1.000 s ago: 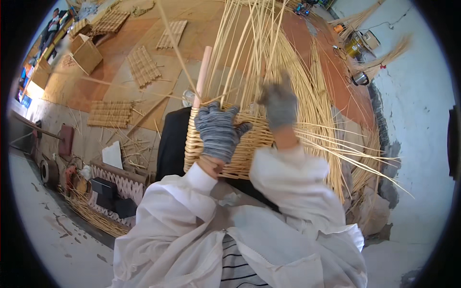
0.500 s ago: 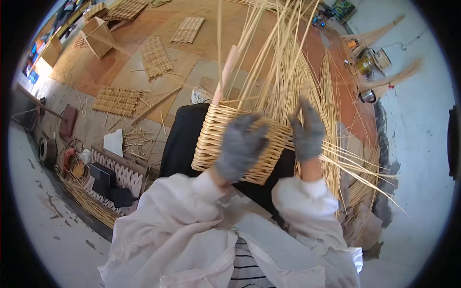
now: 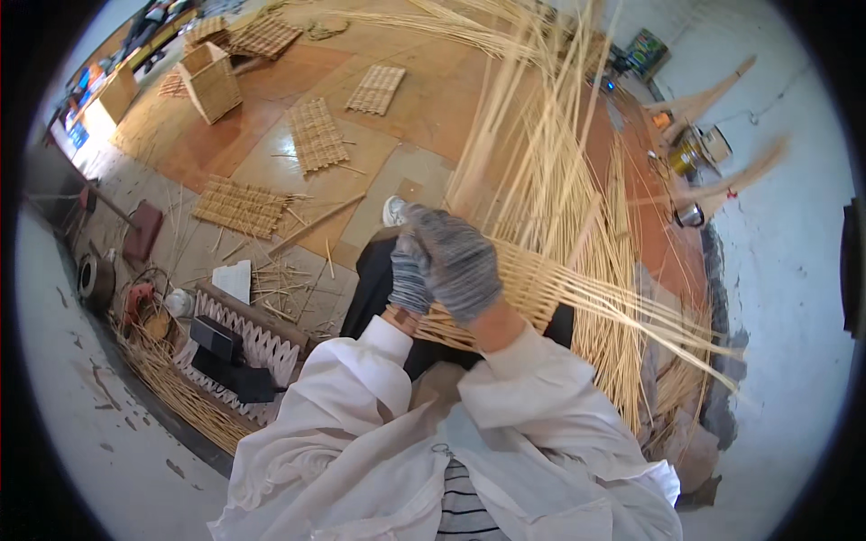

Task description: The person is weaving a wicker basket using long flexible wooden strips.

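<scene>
A woven wicker panel lies across my lap, its tight rows of pale rods partly hidden by my hands. Loose rod ends stick out from its right side, and long rods rise blurred from its far edge. At the panel's left end my two hands, in grey knitted gloves, press together. My right hand is closed, its back toward me, overlapping my left hand. The left is curled in close below and beside it. What their fingers grip is hidden.
A heap of long loose rods spreads beyond the panel. On the floor to the left lie woven mats and a stick. A box-shaped wicker piece stands farther off. A black device sits at lower left; a wall borders the right.
My right hand has crossed left from the panel's right side to meet my left hand at its left end. The left hand has shifted slightly left, and the view has moved somewhat.
</scene>
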A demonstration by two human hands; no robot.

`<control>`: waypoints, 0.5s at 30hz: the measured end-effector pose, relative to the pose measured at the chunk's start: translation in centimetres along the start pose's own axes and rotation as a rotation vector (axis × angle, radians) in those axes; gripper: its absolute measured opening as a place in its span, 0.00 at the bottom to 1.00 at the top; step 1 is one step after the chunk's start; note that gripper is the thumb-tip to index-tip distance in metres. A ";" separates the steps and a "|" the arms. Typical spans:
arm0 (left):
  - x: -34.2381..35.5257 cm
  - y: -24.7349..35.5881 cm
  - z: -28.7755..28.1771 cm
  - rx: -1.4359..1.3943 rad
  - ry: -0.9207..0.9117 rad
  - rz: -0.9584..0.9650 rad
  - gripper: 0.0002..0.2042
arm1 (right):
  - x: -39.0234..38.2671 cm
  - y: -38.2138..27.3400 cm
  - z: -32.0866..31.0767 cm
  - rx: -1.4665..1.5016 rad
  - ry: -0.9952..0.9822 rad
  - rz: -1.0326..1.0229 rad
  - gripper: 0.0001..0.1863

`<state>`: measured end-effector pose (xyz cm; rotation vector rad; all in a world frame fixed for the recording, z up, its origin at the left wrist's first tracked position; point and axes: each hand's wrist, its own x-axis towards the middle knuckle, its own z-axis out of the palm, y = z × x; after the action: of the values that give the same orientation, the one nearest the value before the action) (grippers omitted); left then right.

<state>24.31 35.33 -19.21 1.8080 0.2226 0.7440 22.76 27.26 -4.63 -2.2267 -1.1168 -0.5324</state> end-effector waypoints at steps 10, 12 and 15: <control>0.5 4.0 0.2 -0.187 -0.250 -0.088 0.15 | -1.3 14.0 -2.5 0.282 0.114 0.398 0.16; 0.2 9.1 0.8 0.490 -0.095 0.414 0.20 | 1.6 16.1 -0.9 -0.265 0.161 0.036 0.18; 0.2 8.5 1.0 0.558 -0.036 0.428 0.24 | 1.1 15.4 -0.1 0.565 0.332 0.547 0.18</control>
<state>23.33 31.54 -11.64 2.4408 0.0120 1.0155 36.00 20.50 -8.86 -1.7495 -0.3856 -0.2849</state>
